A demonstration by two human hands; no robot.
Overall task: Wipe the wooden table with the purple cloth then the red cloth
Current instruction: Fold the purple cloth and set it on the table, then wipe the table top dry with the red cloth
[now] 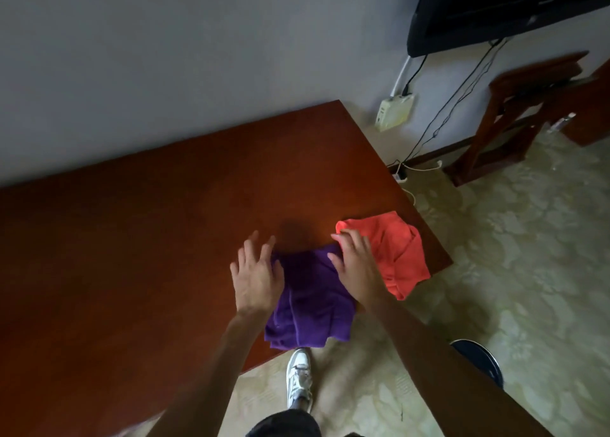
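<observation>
A folded purple cloth (308, 301) lies at the near right edge of the wooden table (148, 238), partly overhanging it. A red cloth (396, 248) lies beside it at the table's right corner. My left hand (255, 274) hovers with fingers spread over the purple cloth's left edge. My right hand (358, 261) is flat, fingers straight, over the gap where the purple and red cloths meet. Neither hand grips anything.
A grey wall runs behind the table. A dark screen (495, 7) hangs at upper right with cables down to a wall box (394, 111). A wooden stand (515, 116) is on the patterned floor at right. My shoe (298, 380) is below the table edge.
</observation>
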